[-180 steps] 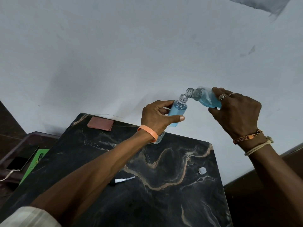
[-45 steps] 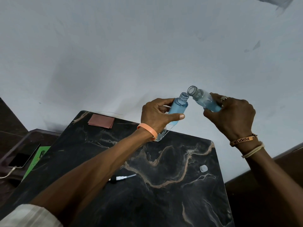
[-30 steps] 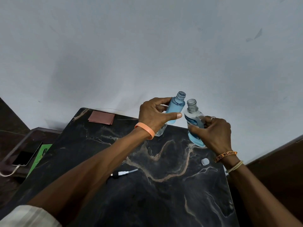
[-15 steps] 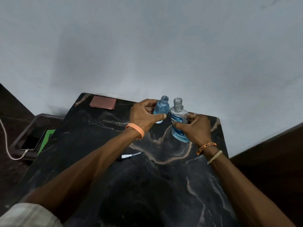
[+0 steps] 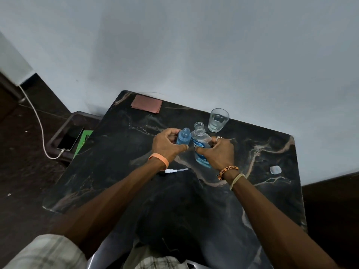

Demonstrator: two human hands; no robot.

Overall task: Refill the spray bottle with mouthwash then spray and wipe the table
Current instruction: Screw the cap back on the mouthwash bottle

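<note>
My left hand (image 5: 166,146) grips the small blue spray bottle (image 5: 183,137), upright and uncapped, filled with blue liquid. Right beside it my right hand (image 5: 218,153) grips the larger clear mouthwash bottle (image 5: 200,140), upright and open-necked, with blue liquid low in it. Both bottles are low over the black marble table (image 5: 194,200). The white spray pump with its tube (image 5: 175,170) lies on the table just behind my left wrist. A small white cap (image 5: 275,169) lies near the table's right edge.
A clear glass (image 5: 217,119) stands at the back of the table, close behind the bottles. A reddish-brown cloth (image 5: 147,104) lies at the back left corner. Left of the table, a phone (image 5: 71,138) on a white cable rests in a dark tray.
The mouthwash bottle went from tilted over the spray bottle to upright. Both hands lowered the bottles toward the table, and the glass came into view behind them.
</note>
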